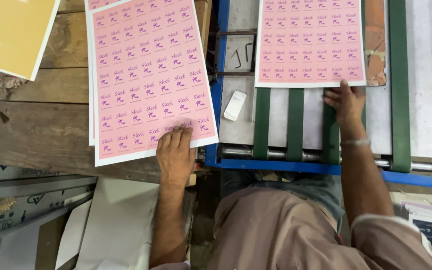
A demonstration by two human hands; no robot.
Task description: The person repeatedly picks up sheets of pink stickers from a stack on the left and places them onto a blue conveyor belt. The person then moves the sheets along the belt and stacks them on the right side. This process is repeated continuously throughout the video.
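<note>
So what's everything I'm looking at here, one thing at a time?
pink label sheets: a stack, count unclear, pink with purple marks and white borders, on the wooden table under the left hand
pink label sheet: one, same print, on the machine bed, right hand at its near edge
green belts: four, green, running along the machine bed
blue frame: one, blue, machine's near edge
metal roller: one, silver, at the belts' near end
white tag: one, white, on the bed beside the belts
yellow board: one, yellow, top left
wooden table: one, brown, left
left hand: flat on the stack
right hand: fingertips at the sheet's edge
</note>
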